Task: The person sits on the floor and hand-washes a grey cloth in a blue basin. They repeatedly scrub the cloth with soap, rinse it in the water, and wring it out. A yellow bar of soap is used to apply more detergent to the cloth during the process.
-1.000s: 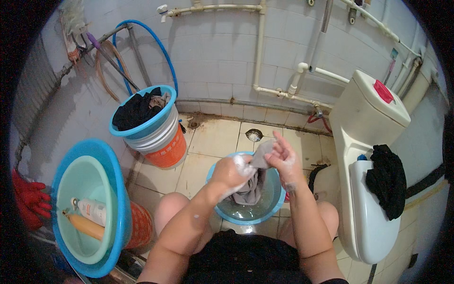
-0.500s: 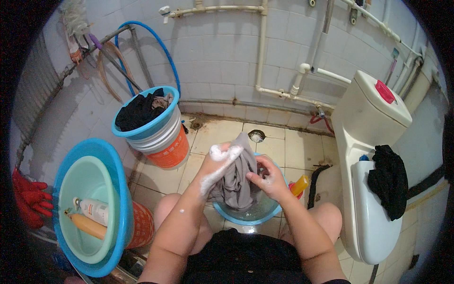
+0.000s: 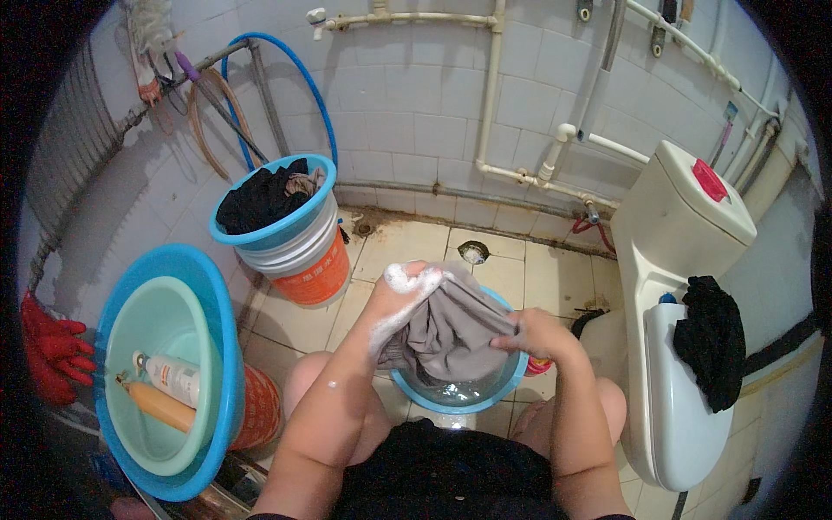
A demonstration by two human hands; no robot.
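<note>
A wet grey garment (image 3: 451,334) is stretched between my hands above a blue basin (image 3: 459,400) on the floor, in which sudsy water shows. My left hand (image 3: 406,293), white with lather along its back and wrist, grips the cloth at its upper left. My right hand (image 3: 539,334) pinches the garment's right edge, its fingers a little blurred. The cloth hangs in folds and hides much of the basin; which kind of garment it is I cannot make out.
At left, a green basin (image 3: 121,325) holding two bottles (image 3: 173,381) sits inside a larger blue basin (image 3: 227,364). Black clothes (image 3: 260,201) fill another basin on a bucket (image 3: 308,273). A toilet (image 3: 685,433) with a black cloth (image 3: 715,347) stands at right. A drain (image 3: 472,252) lies ahead.
My right hand has moved right, pulling the bunched garment out wider. My left hand keeps its hold in nearly the same place. The yellow object by the basin is now hidden behind my right hand.
</note>
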